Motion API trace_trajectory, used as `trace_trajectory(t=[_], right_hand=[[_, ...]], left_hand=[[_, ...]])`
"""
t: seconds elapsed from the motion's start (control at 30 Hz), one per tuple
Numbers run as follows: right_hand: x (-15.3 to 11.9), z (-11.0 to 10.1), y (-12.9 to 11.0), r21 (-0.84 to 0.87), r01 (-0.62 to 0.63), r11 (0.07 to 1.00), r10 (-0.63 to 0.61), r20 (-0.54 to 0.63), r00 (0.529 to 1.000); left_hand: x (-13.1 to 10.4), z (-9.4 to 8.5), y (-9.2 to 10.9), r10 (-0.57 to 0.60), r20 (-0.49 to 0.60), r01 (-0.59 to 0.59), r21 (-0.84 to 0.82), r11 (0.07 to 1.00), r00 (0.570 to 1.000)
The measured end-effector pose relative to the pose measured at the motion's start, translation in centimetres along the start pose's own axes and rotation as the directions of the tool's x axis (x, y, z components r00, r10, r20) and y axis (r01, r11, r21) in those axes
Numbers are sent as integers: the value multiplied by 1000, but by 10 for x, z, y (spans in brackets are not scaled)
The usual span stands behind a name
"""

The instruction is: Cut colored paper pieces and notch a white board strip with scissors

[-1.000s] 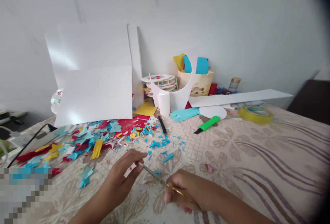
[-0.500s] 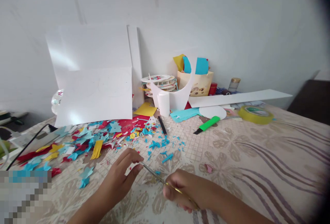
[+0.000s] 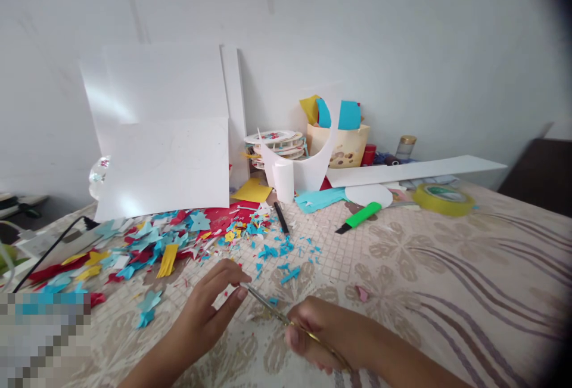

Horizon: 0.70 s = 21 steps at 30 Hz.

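Observation:
Gold-handled scissors (image 3: 272, 310) are gripped in my right hand (image 3: 313, 334), their blades pointing up and left. Near the blade tips is my left hand (image 3: 218, 298), its thumb and index finger curled toward each other. A small whitish bit seems to lie between those fingertips, too small to make out. The blades look nearly closed. Just beyond both hands, small blue paper scraps (image 3: 290, 275) lie scattered on the patterned tablecloth (image 3: 384, 328).
Heaped coloured paper pieces (image 3: 152, 242) spread at the left. Behind are a black pen (image 3: 281, 218), a green cutter (image 3: 363, 215), a tape roll (image 3: 443, 198), a white cylinder (image 3: 285, 182) and upright white boards (image 3: 174, 164). A power strip (image 3: 58, 248) sits far left.
My left thumb has dropped slightly from the index finger, widening the gap between them. The scissors and my right hand have shifted slightly down and right.

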State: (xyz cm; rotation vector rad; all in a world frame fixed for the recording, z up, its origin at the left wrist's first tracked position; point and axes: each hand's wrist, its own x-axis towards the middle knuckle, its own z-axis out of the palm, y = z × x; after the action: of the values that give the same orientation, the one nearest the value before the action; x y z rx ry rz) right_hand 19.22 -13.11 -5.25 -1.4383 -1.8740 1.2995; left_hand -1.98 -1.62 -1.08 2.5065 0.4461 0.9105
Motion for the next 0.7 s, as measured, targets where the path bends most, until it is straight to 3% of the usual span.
trace_trajectory(t=[0.13, 0.4, 0.53, 0.7], right_hand=[[0, 1, -2, -22, 11, 1000, -11, -11, 1000], [3, 4, -1, 95, -141, 985, 143, -18, 990], [4, 4, -3, 113, -153, 982, 159, -43, 986], [2, 3, -4, 91, -120, 989, 125, -47, 991]], left_hand=[[-2, 1, -2, -20, 16, 21, -54, 998, 1000], [-2, 4, -8, -197, 33, 198, -256, 946, 980], [-2, 3, -8, -285, 19, 280, -262, 924, 958], [-2, 2, -4, -264, -1, 258, -215, 942, 964]])
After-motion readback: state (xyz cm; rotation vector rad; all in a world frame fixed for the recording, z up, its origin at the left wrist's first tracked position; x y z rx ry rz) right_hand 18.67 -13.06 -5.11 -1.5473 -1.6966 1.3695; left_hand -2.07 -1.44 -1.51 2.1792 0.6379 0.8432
